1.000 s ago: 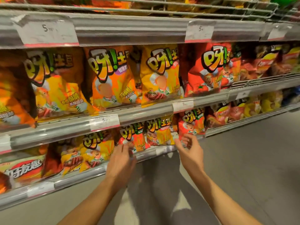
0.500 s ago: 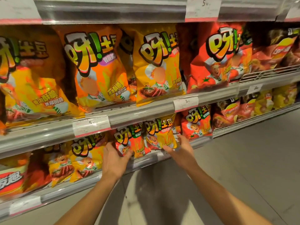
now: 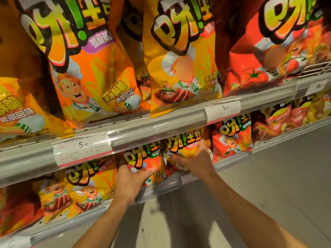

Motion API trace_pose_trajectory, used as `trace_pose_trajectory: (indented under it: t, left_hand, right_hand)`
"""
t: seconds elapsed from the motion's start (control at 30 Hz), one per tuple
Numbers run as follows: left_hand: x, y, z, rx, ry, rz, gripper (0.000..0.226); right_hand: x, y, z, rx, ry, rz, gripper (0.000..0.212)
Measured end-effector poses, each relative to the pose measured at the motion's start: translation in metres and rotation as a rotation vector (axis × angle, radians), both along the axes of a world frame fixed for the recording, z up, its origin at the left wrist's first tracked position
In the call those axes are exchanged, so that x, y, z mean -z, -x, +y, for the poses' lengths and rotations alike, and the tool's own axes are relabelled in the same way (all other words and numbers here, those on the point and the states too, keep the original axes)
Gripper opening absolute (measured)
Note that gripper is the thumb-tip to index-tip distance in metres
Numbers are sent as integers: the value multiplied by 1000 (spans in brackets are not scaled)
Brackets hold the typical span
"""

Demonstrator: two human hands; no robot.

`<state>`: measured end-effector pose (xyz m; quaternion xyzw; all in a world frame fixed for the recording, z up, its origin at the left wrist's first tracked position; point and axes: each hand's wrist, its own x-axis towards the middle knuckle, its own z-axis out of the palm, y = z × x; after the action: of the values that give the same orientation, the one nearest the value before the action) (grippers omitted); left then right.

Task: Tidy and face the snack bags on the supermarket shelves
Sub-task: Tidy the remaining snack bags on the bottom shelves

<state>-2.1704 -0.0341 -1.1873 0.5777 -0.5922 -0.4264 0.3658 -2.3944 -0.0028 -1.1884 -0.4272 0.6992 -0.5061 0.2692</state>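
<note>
On the lower shelf (image 3: pixel 166 188) stand small snack bags. My left hand (image 3: pixel 131 181) grips the lower left side of a small orange-red bag (image 3: pixel 145 160), thumb across its front. My right hand (image 3: pixel 195 162) holds the small yellow bag (image 3: pixel 186 144) beside it, fingers wrapped round its lower part. Both bags stand upright, their tops tucked under the upper shelf rail (image 3: pixel 157 126). A small red tomato bag (image 3: pixel 232 140) stands just right of my right hand. More small yellow bags (image 3: pixel 86 187) lean to the left.
Large orange (image 3: pixel 89 68), yellow (image 3: pixel 180 68) and red (image 3: pixel 268 51) bags fill the upper shelf. Price tags (image 3: pixel 82 149) (image 3: pixel 223 110) sit on its rail. Other red and yellow chip bags (image 3: pixel 286 119) continue to the right. Grey floor (image 3: pixel 250 194) lies below.
I have moved closer to the shelves. Both hands have gone from reaching at the lower shelf to gripping a small bag each.
</note>
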Motion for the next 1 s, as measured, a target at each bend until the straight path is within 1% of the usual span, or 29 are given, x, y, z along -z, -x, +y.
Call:
trace_pose_trajectory:
  t: [0.03,0.17,0.3,0.33,0.43,0.5,0.53,0.57,0.6,0.67,0.7,0.73,0.8,0.83,0.9,1.0]
  left_hand:
    - [0,1,0,-6,-1,0,30]
    - [-5,0,-1,-46,-56,43,52]
    - [-8,-3,1,-47,-83,43,50]
    - [-9,-3,2,-47,-83,44,50]
    - [-15,-2,5,-38,-86,53,52]
    - [-21,-1,6,-34,-60,57,47]
    - [-24,0,7,-38,-48,78,44]
    - [-27,0,8,-44,-34,96,42]
    - [-29,0,8,-51,-18,102,41]
    - [-31,-2,9,-65,5,86,38]
    - [-32,-4,10,-70,13,82,35]
    - [-32,-5,11,-74,21,83,32]
    - [-31,-8,14,-68,26,88,28]
    - [-31,-8,14,-64,24,87,28]
    - [-30,-6,14,-64,27,65,30]
    - [-28,9,12,-72,32,50,36]
  right_hand:
    - [-1,1,0,3,-14,-2,85]
    - [-5,4,-3,-26,-76,5,84]
    - [-11,8,0,-21,-119,31,90]
    - [-12,10,2,-29,-125,36,96]
    - [-21,18,9,-81,-178,41,128]
    - [-29,22,16,-82,-192,56,138]
    - [-32,24,20,-77,-191,56,138]
    - [-35,25,24,-73,-179,44,133]
    - [-38,27,28,-66,-158,27,123]
    - [-41,28,36,-48,-115,16,97]
    - [-42,29,40,-45,-103,15,89]
    - [-43,30,45,-45,-98,9,86]
    - [-43,32,56,-46,-101,1,88]
    - [-41,33,63,-50,-103,0,90]
    - [-37,37,77,-53,-108,-11,85]
    - [-27,49,102,-17,-117,-71,82]
